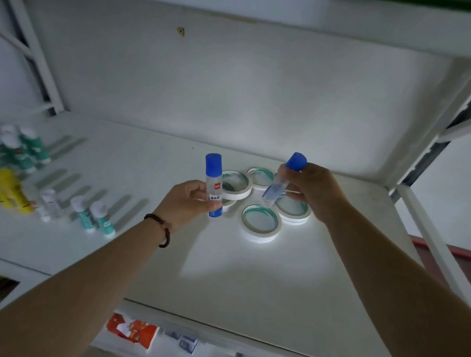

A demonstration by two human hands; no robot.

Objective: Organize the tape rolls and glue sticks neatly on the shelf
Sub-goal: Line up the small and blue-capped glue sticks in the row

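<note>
Fingers (199,188) of the left hand (183,205) curl round an upright glue stick (213,185); the right hand (310,191) grips a tilted one (283,179). Both are lifted above the tape rolls (260,222) beneath the fingertips, probably headed for the glue rows (96,216) far left.

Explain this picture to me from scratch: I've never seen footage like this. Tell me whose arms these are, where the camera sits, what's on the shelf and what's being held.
There is no machine here. A person wears one camera on the head, looking forward and down, so both arms reach in from below.

The left hand holds an upright clear glue bottle with a blue cap. The right hand holds a second, tilted blue-capped glue bottle.

Both hang above the white metal shelf, where flat white tape rolls with greenish cores lie in a loose cluster. Far left stand blurred green-and-white glue sticks and yellow bottles.
</note>
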